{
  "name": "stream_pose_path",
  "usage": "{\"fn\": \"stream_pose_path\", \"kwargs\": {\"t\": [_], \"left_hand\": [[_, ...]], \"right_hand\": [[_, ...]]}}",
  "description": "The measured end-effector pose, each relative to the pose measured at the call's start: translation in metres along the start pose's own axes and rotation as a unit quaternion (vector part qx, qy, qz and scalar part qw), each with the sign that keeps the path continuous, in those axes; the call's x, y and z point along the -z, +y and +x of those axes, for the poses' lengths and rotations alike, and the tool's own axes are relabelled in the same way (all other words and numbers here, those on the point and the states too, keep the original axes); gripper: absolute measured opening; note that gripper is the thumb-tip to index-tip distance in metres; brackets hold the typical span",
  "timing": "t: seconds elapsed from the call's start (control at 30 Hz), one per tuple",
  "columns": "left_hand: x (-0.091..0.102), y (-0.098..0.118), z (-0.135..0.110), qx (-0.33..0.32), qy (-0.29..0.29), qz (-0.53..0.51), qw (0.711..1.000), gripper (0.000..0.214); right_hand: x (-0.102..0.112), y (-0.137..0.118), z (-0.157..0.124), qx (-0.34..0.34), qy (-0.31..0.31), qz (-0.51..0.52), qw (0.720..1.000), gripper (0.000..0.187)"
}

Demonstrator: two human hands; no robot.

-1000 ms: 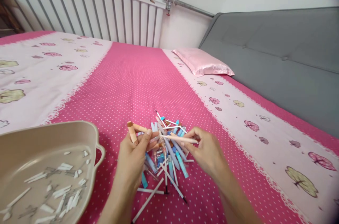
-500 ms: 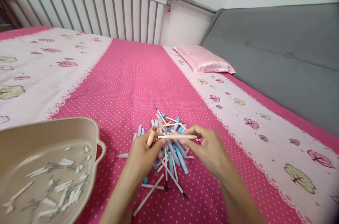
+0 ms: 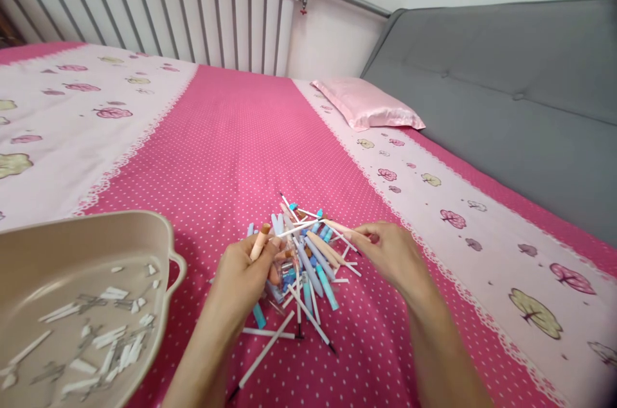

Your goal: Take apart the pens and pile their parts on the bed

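My left hand (image 3: pixel 248 270) is closed, with a peach tube with a brown end (image 3: pixel 260 242) sticking up from it. Its thumb and finger also pinch one end of a thin white pen refill (image 3: pixel 299 228). Closed on a peach pen barrel (image 3: pixel 340 226), my right hand (image 3: pixel 385 250) is level with the left. The far end of the refill meets or nearly meets the barrel's open end; I cannot tell whether they touch. Below both hands lies a pile of blue, lilac and peach pen barrels (image 3: pixel 308 266), mixed with several white refills (image 3: pixel 308 308).
A beige basin (image 3: pixel 166 247) with a side handle sits at left, holding small white and clear pieces. The pile lies on a pink dotted bedspread (image 3: pixel 231 138). Farther back are a pink pillow (image 3: pixel 366 106), a grey headboard (image 3: pixel 506 67) and a white radiator (image 3: pixel 212 9).
The white refill, earlier in line with the peach barrel and partly inside it, now shows at much greater length. My hands have moved apart, the right one going rightward.
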State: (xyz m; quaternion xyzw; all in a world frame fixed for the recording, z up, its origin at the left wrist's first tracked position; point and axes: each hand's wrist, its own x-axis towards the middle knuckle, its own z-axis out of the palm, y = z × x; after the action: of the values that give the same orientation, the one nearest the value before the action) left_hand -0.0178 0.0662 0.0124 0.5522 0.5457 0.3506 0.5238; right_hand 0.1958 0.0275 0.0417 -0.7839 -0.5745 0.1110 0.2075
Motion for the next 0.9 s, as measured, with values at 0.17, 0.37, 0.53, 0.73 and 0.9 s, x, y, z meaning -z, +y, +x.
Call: {"fn": "stream_pose_path", "kwargs": {"t": [0.17,0.37,0.53,0.73,0.9], "left_hand": [[0.002,0.003,-0.002,-0.024,-0.046,0.03,0.998,0.032],[0.001,0.022,-0.014,0.002,-0.08,-0.186,0.979,0.054],[-0.005,0.034,-0.019,0.052,-0.145,-0.443,0.883,0.039],[-0.009,0.037,-0.014,0.067,-0.159,-0.551,0.817,0.04],[-0.006,0.032,-0.01,0.024,-0.104,-0.492,0.864,0.032]], "right_hand": [[-0.015,-0.004,0.0,0.046,-0.038,0.025,0.998,0.033],[-0.009,-0.02,-0.009,0.035,-0.031,0.166,0.985,0.031],[-0.018,-0.045,-0.026,0.09,-0.246,0.405,0.876,0.024],[-0.034,-0.052,-0.029,0.054,-0.338,0.443,0.829,0.036],[-0.029,-0.046,-0.022,0.0,-0.311,0.517,0.797,0.032]]}}
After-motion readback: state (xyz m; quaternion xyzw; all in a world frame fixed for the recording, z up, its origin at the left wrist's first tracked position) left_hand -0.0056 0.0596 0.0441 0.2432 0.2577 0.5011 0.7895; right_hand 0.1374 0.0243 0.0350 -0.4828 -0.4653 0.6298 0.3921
